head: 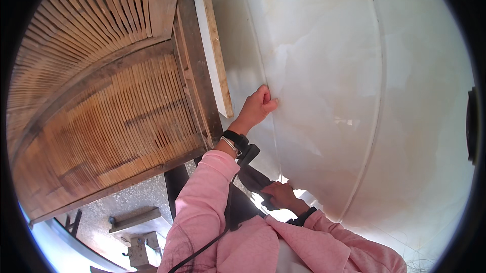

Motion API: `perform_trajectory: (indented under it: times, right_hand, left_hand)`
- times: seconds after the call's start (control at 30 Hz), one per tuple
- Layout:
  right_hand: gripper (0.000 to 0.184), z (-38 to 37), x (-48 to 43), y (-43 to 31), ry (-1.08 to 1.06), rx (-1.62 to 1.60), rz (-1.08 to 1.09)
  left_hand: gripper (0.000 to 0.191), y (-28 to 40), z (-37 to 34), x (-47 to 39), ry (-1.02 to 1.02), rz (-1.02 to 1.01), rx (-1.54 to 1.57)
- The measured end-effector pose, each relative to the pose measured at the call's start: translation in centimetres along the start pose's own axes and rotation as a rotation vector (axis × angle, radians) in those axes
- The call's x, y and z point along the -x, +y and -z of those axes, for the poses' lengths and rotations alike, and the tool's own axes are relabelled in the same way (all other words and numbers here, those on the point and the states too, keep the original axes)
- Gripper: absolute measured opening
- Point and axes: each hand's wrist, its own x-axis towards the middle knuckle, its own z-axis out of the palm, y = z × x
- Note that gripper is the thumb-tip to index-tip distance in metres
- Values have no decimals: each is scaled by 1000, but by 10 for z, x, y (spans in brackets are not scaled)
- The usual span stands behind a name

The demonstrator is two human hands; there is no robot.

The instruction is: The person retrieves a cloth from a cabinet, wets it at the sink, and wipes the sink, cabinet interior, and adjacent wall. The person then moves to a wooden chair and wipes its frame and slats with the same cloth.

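Note:
My left hand (pixel 261 103) is curled into a fist in front of the pale marble-look tiles (pixel 322 83), close to a joint between them. I see nothing held in it. A black strap with a small dark device (pixel 243 147) and a thin pale bracelet (pixel 229 144) circle that wrist. Lower down, my right hand (pixel 283 197) has its fingers closed on a piece of black cloth (pixel 252 178), which stretches up and left toward my left forearm. The fingertips are partly hidden in the dark folds. A black band (pixel 303 216) is on the right wrist.
To the left stands a bamboo-slatted bench or bed (pixel 129 121) with a slatted back (pixel 95 7). A white board with a raw wooden edge (pixel 218 52) stands between it and the tiles. A small wooden item (pixel 138 252) is on the speckled floor (pixel 133 193). A black cable (pixel 201 250) crosses my pink sleeve.

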Motion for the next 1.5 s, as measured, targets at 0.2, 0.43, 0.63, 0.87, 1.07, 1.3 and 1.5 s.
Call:
perform_trajectory:
  times: [0.2, 0.43, 0.63, 0.87, 1.07, 1.3, 1.5]
  right_hand:
    - [37, -3, -3, 3, -7, -35, -7]
    - [39, -7, -5, 4, -6, -42, -21]
    - [37, 5, -9, 0, -8, -144, -12]
    - [46, 2, -10, 6, 2, -172, -6]
    - [46, -13, -5, 18, 106, -231, 101]
    - [51, -21, -7, 24, 78, -261, 121]
    - [51, -27, -12, 26, 30, -295, 81]
  left_hand:
    - [42, 0, -1, 0, 21, 2, -35]
    - [29, -6, -3, 1, 23, -19, -88]
    - [28, -47, -40, 6, 429, 48, 205]
    - [28, -132, -68, 6, 697, 602, 662]
    - [22, -139, -65, -18, 984, 161, 361]
    - [12, -120, -62, -2, 883, 128, 326]
    - [16, -110, -39, -21, 888, 209, 194]
